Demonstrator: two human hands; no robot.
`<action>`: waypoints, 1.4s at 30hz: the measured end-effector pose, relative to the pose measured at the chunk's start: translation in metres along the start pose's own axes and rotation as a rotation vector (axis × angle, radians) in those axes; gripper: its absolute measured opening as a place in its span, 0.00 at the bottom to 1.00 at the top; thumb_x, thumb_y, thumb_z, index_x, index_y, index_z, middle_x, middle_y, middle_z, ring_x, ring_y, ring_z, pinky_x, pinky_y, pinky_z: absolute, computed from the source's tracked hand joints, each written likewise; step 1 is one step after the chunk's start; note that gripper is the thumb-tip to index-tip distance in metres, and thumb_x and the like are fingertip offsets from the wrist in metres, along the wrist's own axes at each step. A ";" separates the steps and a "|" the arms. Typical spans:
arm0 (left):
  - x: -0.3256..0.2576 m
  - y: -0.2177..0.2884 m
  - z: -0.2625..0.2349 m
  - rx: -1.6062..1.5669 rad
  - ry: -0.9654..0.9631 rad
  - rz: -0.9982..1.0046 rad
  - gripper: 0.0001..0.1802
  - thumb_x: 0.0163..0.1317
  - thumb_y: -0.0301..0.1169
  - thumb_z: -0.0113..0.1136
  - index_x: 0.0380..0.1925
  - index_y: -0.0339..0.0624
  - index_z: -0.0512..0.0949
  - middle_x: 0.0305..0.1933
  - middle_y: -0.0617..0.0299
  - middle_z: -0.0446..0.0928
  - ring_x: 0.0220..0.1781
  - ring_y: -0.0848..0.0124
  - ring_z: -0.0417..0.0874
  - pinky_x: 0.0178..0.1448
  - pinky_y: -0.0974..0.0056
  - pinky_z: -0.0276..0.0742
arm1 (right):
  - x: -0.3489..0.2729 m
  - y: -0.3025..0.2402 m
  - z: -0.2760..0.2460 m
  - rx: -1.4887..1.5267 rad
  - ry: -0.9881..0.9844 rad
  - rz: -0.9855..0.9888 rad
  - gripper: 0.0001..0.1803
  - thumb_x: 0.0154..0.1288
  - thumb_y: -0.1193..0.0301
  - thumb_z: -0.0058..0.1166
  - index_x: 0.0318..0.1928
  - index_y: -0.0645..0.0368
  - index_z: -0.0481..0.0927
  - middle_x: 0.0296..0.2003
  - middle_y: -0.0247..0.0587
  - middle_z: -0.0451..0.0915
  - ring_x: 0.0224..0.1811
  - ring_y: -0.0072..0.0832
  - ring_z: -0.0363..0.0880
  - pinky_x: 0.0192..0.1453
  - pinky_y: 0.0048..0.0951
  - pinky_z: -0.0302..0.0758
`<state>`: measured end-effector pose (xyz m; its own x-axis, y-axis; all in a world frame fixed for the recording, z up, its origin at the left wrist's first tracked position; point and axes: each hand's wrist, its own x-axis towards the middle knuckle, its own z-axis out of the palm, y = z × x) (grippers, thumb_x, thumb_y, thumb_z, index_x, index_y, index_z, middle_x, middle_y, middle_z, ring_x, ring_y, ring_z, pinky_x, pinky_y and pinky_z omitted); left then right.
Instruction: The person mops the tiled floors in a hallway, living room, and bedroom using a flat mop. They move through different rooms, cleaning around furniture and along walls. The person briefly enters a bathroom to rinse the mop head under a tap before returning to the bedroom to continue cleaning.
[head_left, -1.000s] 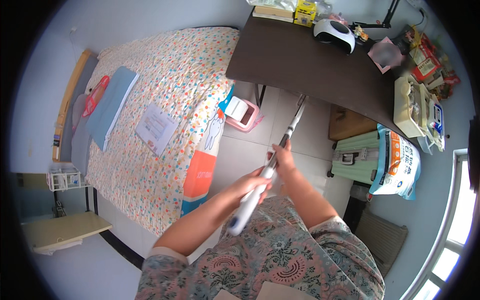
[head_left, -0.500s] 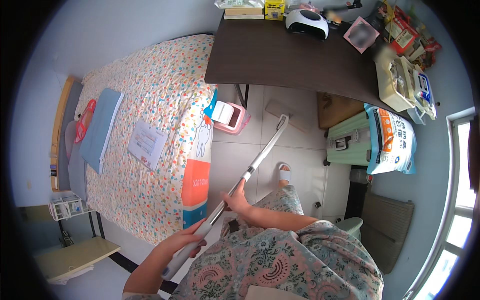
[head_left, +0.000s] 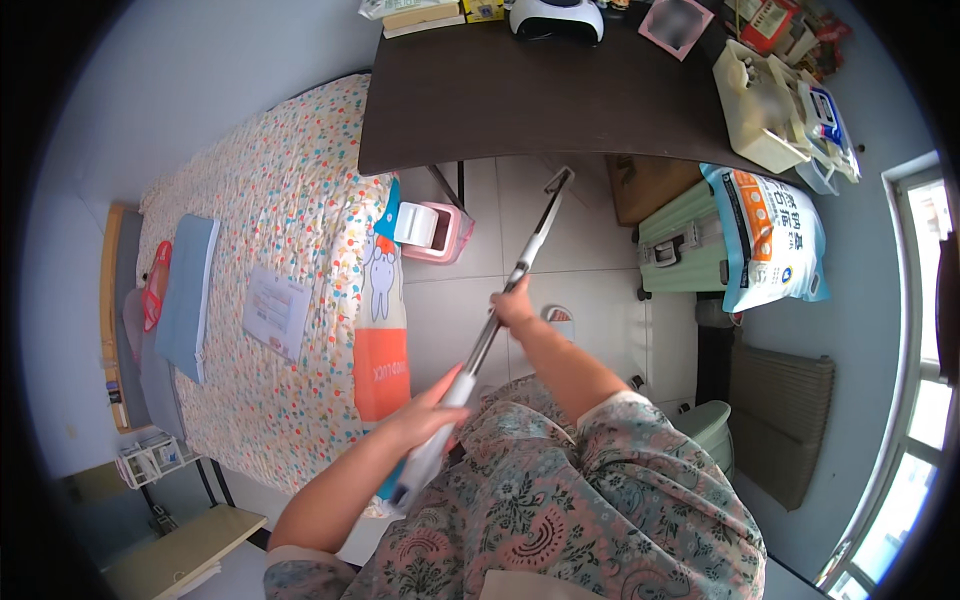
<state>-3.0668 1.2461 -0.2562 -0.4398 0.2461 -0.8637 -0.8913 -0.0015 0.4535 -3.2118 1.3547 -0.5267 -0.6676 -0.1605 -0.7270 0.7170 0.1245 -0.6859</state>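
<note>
A long-handled flat mop (head_left: 483, 348) slants across the middle, from near my body up to the dark desk. My left hand (head_left: 425, 412) is closed round its thick white grip at the lower end. Further along, my right hand (head_left: 514, 303) wraps the pole near the joint of the metal and white sections. The mop's white-grey hinge (head_left: 557, 182) shows just below the desk's front edge. Its flat head is blurred and mostly hidden beneath the desktop.
The dark desk (head_left: 540, 95) spans the far side. On the left lies a bed (head_left: 270, 200) with a dotted cover; a pink bin (head_left: 455, 240) stands beside it. At right are a green suitcase (head_left: 690, 255), a blue-and-white bag (head_left: 770, 240) and a folded brown chair (head_left: 780, 420).
Both hands have pushed the mop forward and slightly right. Its head has slid farther under the desk. My view has shifted a little, and the slippered foot is now partly behind my right arm.
</note>
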 end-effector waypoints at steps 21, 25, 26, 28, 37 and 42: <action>-0.162 -0.097 -0.075 -0.244 -0.048 -0.097 0.40 0.57 0.28 0.50 0.67 0.48 0.44 0.30 0.59 0.70 0.17 0.74 0.70 0.19 0.72 0.66 | -0.169 0.033 0.122 -0.275 -0.174 0.371 0.60 0.51 0.68 0.55 0.62 0.59 0.14 0.50 0.58 0.64 0.42 0.43 0.74 0.43 0.35 0.76; -0.106 -0.117 -0.064 -0.761 -0.163 0.108 0.32 0.59 0.28 0.48 0.64 0.50 0.50 0.29 0.57 0.67 0.15 0.73 0.66 0.16 0.71 0.64 | -0.106 0.013 0.125 -0.556 -0.089 0.149 0.59 0.50 0.70 0.57 0.63 0.61 0.18 0.53 0.62 0.61 0.47 0.48 0.72 0.45 0.36 0.78; -0.083 -0.111 -0.054 -0.833 -0.171 0.133 0.32 0.59 0.29 0.47 0.64 0.50 0.50 0.28 0.58 0.65 0.15 0.74 0.66 0.16 0.72 0.63 | -0.087 0.007 0.112 -0.593 -0.055 0.040 0.59 0.50 0.71 0.57 0.63 0.61 0.19 0.51 0.63 0.63 0.44 0.48 0.74 0.42 0.36 0.79; -0.034 -0.077 -0.043 -0.854 -0.162 0.117 0.27 0.61 0.31 0.46 0.60 0.49 0.53 0.27 0.62 0.63 0.16 0.76 0.63 0.15 0.73 0.62 | -0.053 -0.017 0.073 -0.196 -0.040 -0.058 0.47 0.52 0.75 0.54 0.63 0.65 0.34 0.41 0.58 0.69 0.33 0.44 0.76 0.35 0.35 0.80; 0.119 0.066 -0.026 -0.587 -0.296 0.133 0.35 0.62 0.30 0.44 0.65 0.67 0.44 0.30 0.64 0.64 0.19 0.78 0.66 0.21 0.71 0.69 | 0.052 -0.122 -0.009 0.556 0.165 0.030 0.05 0.54 0.79 0.49 0.31 0.63 0.67 0.17 0.38 0.67 0.14 0.26 0.66 0.16 0.28 0.65; 0.178 0.125 -0.013 -0.496 -0.386 0.135 0.34 0.61 0.30 0.46 0.65 0.65 0.45 0.29 0.64 0.66 0.18 0.77 0.68 0.21 0.71 0.70 | 0.108 -0.152 -0.068 0.547 0.325 0.003 0.05 0.53 0.79 0.51 0.29 0.63 0.68 0.16 0.38 0.68 0.13 0.26 0.66 0.16 0.28 0.65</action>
<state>-3.2576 1.2772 -0.3566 -0.5630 0.5430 -0.6230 -0.8165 -0.4820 0.3178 -3.4062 1.3853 -0.5033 -0.6309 0.1553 -0.7602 0.6600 -0.4077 -0.6311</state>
